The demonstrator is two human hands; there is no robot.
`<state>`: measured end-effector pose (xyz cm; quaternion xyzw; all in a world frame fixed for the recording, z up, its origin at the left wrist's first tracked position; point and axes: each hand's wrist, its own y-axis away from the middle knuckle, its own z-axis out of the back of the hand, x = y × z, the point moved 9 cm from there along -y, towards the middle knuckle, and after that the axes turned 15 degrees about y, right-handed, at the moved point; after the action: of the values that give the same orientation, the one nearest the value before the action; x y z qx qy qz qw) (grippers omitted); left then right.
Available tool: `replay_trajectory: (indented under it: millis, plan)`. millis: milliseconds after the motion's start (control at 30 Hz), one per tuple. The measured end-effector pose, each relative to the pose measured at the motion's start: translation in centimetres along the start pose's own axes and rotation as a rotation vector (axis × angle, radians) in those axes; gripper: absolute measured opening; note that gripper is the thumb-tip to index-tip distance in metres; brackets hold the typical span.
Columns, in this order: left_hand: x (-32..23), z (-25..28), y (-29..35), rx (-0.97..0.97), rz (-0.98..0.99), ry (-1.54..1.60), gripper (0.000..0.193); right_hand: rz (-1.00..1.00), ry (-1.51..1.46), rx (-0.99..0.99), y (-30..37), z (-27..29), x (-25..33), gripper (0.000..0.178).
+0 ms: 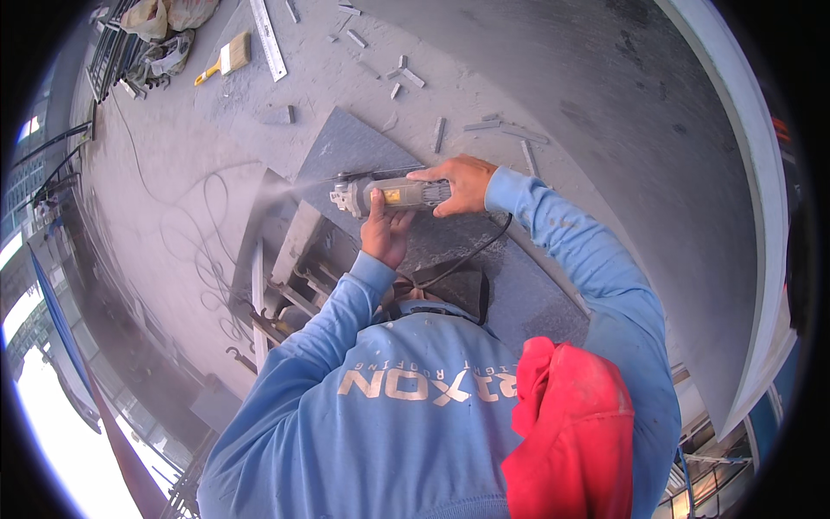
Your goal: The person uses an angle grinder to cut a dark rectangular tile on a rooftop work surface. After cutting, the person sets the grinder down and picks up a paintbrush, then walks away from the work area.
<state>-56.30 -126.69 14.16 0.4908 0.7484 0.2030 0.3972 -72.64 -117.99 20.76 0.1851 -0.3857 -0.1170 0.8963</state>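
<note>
Grey and cylindrical, with a yellow label on its body and a pale metal head, the angle grinder (415,194) lies crosswise in my view, over the upper part of a dark grey flat slab (350,141). I see the left hand (386,237) gripping it from below near the head, thumb up against the body; the right hand (469,183) is closed round the rear end, forefinger stretched along the top. Hazy pale dust (278,189) streams leftward off the head, and I cannot make out the disc clearly. Above the grinder the slab comes to a corner, and its left edge runs close by the head; past it, to my left, spreads dusty grey floor (173,186). Rightward, a large dark grey panel (640,112) with a pale rim bounds my room. A black power cable (472,253) curves down just beside the right wrist, and a pale blocky bar (298,235) stands near the left hand. Beyond the slab lie narrow grey offcuts (439,135), a long steel straightedge (269,41) and a yellow-handled brush (230,58). Bright red cloth (571,424) blocks my lower right.
</note>
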Motion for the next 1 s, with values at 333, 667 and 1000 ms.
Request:
replay_trajectory:
  millis: [333,667,1000]
  plan:
    - [2.1,-2.1,1.8,-0.033,0.052,-0.015,0.06,-0.081,0.013,0.04,4.0,1.8,-0.4,0.081]
    - [1.4,-1.5,1.1,-0.014,0.007,-0.04,0.064,-0.024,0.023,-0.004,2.6,1.6,-0.3,0.081]
    - [0.0,0.0,0.1,-0.05,-0.004,-0.036,0.062,0.041,0.045,-0.077,0.3,0.8,0.2,0.082]
